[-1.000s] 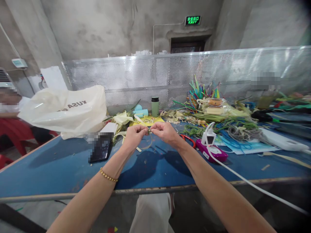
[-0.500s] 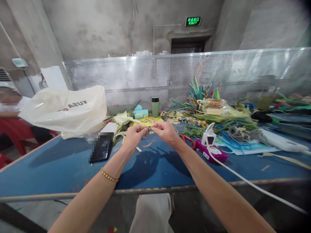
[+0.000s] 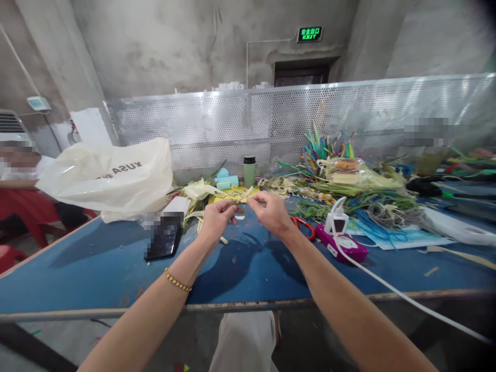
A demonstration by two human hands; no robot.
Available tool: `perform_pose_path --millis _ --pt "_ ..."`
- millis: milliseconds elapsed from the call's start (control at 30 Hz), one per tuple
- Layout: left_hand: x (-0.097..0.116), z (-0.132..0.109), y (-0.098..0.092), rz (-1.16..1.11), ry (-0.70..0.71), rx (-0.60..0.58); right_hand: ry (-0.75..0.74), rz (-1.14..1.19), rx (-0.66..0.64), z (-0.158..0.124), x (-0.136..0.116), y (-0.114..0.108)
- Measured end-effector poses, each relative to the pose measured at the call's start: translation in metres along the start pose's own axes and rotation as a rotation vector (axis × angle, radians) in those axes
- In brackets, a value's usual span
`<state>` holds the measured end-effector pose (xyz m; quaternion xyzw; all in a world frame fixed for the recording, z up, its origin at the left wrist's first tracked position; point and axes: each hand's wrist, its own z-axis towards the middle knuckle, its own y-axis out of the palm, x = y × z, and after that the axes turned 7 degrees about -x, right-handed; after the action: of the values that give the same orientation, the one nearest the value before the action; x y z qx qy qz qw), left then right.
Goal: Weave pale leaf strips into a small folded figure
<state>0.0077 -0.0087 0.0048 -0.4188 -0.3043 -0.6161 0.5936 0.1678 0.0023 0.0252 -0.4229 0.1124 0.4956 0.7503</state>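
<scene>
From my remote seat I read the place as a craft workshop: a bare concrete wall (image 3: pixel 166 46) with a lit EXIT sign (image 3: pixel 310 34), a perforated metal screen (image 3: pixel 217 121) backing a long, scuffed blue worktable (image 3: pixel 116 274), and along it heaps of green cords (image 3: pixel 310 210), pale leaf-like strips (image 3: pixel 199 190) and a bright bundle of coloured stems (image 3: pixel 318 148).

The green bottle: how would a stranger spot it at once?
Follow the blue table to the perforated metal screen. Just in front, beyond the right hand, stands the bottle. Its black lid and green body set it apart from the light-blue items alongside.
</scene>
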Motion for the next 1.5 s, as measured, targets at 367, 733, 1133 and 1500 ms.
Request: perform_pose_path --millis 367,733,1133,1500 --pt "0.004 -0.005 0.002 -0.080 0.023 -0.074 0.137 0.326 -0.258 -0.005 -0.006 0.010" --pt "-0.001 -0.002 0.000 0.017 0.031 0.002 0.056 0.177 -0.227 -0.004 0.001 0.011" --pt "0.000 -0.001 0.000 -0.002 0.051 0.044 0.037 0.182 -0.265 -0.003 0.001 0.008" --pt "0.000 0.001 0.001 -0.255 -0.031 -0.027 0.031 0.063 -0.156 0.000 0.006 0.011"
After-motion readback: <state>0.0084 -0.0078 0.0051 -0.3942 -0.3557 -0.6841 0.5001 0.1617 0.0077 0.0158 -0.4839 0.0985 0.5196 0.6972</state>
